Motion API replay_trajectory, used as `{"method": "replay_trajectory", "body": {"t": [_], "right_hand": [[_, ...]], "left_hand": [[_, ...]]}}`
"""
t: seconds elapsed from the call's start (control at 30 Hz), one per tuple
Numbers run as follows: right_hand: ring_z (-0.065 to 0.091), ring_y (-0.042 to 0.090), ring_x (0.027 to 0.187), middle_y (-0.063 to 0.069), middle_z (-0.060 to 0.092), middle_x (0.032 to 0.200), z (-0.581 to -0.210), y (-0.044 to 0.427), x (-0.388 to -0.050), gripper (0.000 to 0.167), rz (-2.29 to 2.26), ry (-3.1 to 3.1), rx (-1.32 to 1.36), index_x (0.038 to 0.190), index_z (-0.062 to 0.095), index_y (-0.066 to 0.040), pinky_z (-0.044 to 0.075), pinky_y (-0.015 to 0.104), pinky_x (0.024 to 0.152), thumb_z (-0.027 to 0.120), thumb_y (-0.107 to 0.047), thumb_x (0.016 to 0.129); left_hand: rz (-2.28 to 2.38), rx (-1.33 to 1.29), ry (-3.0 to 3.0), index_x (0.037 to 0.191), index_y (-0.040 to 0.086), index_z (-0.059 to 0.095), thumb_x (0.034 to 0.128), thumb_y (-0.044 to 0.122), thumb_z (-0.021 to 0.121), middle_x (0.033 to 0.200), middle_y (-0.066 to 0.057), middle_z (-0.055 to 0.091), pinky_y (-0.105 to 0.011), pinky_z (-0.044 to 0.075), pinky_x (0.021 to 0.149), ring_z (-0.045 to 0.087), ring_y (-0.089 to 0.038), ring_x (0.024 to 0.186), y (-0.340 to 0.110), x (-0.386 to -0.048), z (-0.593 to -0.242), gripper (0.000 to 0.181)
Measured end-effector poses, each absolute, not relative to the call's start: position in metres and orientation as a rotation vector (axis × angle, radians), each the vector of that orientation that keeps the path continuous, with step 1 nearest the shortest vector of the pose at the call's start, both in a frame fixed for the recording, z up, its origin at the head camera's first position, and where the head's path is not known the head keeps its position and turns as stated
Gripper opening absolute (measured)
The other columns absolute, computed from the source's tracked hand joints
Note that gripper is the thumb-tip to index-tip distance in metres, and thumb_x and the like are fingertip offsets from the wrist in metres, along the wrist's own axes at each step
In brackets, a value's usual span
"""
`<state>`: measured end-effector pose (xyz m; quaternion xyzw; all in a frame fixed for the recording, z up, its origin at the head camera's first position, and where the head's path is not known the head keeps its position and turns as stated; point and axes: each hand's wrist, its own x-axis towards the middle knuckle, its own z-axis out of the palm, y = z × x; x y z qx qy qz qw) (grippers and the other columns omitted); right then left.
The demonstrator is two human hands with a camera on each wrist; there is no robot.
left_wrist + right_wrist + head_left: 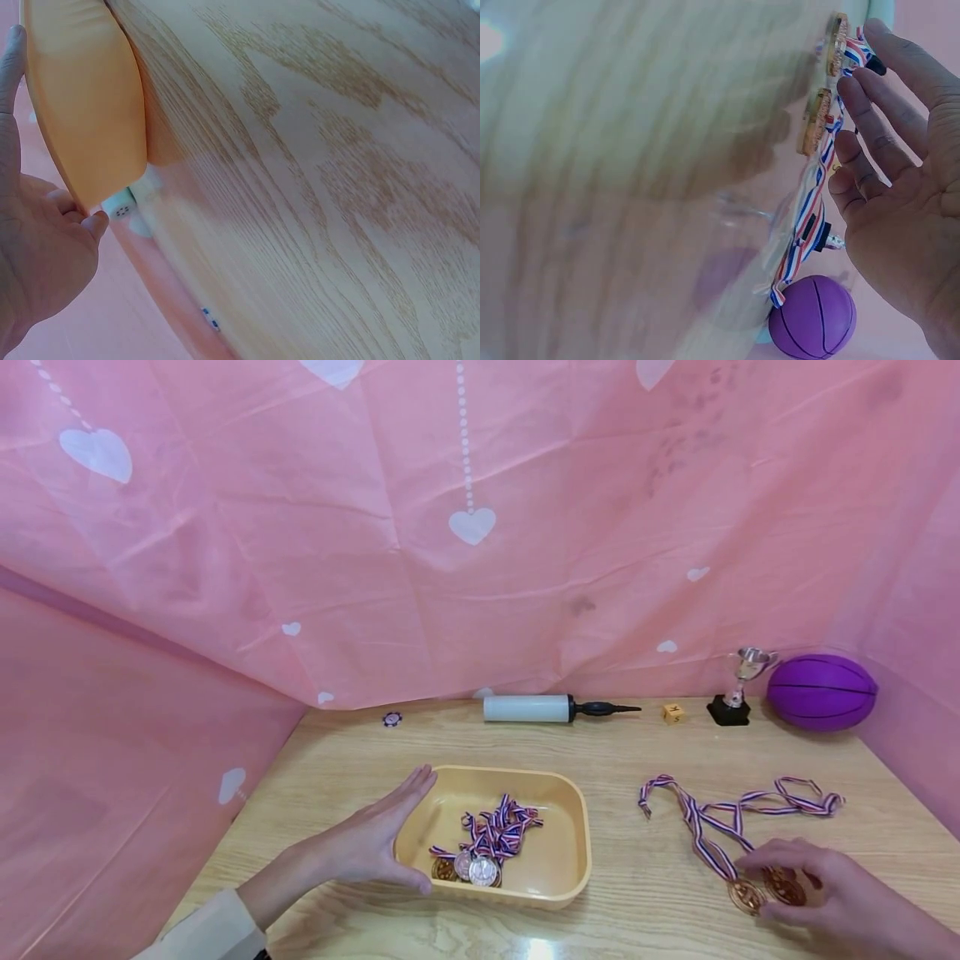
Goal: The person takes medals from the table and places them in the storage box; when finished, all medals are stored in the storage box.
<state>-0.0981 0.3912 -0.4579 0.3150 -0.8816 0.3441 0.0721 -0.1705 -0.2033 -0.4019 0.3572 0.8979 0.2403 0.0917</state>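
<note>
Your left hand (375, 843) spreads its thumb and straight fingers around the left side of the pale-orange, rounded plastic tray (551, 852), gripping nothing. Silver and bronze-coloured round medals (483, 871) with striped ribbons lie inside. Two bronze-coloured discs (746, 897) lie outside on the light wood-grain table (337, 760), under your right hand's (832, 885) loosely bent fingers, apparently unheld. The work looks partway: one group inside, two outside.

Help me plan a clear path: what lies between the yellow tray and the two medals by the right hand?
In the head view, only bare tabletop lies straight between the tray and the medals; their ribbons trail farther back.
</note>
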Motion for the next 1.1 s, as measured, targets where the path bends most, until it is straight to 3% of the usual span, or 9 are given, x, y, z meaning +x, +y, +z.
{"method": "replay_trajectory", "body": {"t": [0.13,0.2,0.33,0.57,0.87,1.03,1.1], "right_hand": [[0.05,0.005,0.083,-0.013,0.066,0.106,-0.459,0.389,-0.099,0.05,1.006,-2.648,0.987,0.119,0.075,-0.019,0.038,0.021,0.056,0.092,0.002,0.077],[0.047,0.005,0.082,-0.014,0.064,0.105,-0.459,0.388,-0.099,0.049,0.986,-2.672,0.976,0.119,0.076,-0.021,0.037,0.021,0.055,0.092,0.0,0.077],[0.047,0.004,0.086,-0.014,0.065,0.107,-0.463,0.388,-0.101,0.047,0.943,-2.678,0.973,0.116,0.077,-0.022,0.038,0.02,0.057,0.094,-0.004,0.076],[0.051,-0.004,0.098,-0.019,0.065,0.109,-0.464,0.386,-0.102,0.044,0.806,-2.736,0.892,0.109,0.078,-0.032,0.041,0.008,0.073,0.097,-0.013,0.075],[0.048,-0.001,0.092,-0.017,0.064,0.107,-0.462,0.385,-0.103,0.047,0.804,-2.679,0.969,0.108,0.076,-0.028,0.04,0.014,0.066,0.096,-0.006,0.073],[0.047,-0.003,0.09,-0.018,0.06,0.106,-0.454,0.386,-0.1,0.037,0.805,-2.849,0.795,0.11,0.074,-0.033,0.044,0.018,0.065,0.093,-0.018,0.082],[0.049,-0.006,0.093,-0.019,0.061,0.108,-0.451,0.386,-0.099,0.037,0.786,-2.885,0.718,0.11,0.074,-0.035,0.045,0.014,0.069,0.093,-0.022,0.082]], "left_hand": [[0.719,1.055,2.662,0.172,0.014,0.004,0.0751,0.064,0.089,0.177,-0.007,-0.005,-0.062,0.023,0.124,0.004,-0.031,0.163,-0.203,-0.17,-0.401,0.139],[0.722,1.053,2.659,0.172,0.013,0.005,0.075,0.063,0.09,0.177,-0.007,-0.005,-0.062,0.022,0.124,0.003,-0.031,0.163,-0.203,-0.171,-0.401,0.139],[0.72,1.056,2.662,0.172,0.011,0.006,0.0749,0.064,0.09,0.177,-0.008,-0.005,-0.063,0.022,0.124,0.003,-0.031,0.163,-0.203,-0.171,-0.402,0.139],[0.721,1.058,2.663,0.172,0.011,0.006,0.0748,0.063,0.09,0.177,-0.008,-0.005,-0.063,0.023,0.124,0.003,-0.031,0.163,-0.203,-0.171,-0.402,0.139],[0.719,1.051,2.665,0.172,0.012,0.006,0.0745,0.063,0.09,0.176,-0.007,-0.006,-0.063,0.022,0.124,0.003,-0.031,0.163,-0.203,-0.171,-0.402,0.139],[0.728,1.046,2.658,0.172,0.011,0.006,0.075,0.061,0.091,0.177,-0.007,-0.006,-0.063,0.022,0.124,0.003,-0.031,0.163,-0.203,-0.171,-0.403,0.138],[0.731,1.047,2.657,0.172,0.011,0.006,0.075,0.061,0.091,0.177,-0.006,-0.006,-0.063,0.022,0.124,0.002,-0.031,0.163,-0.203,-0.171,-0.403,0.138]]}}
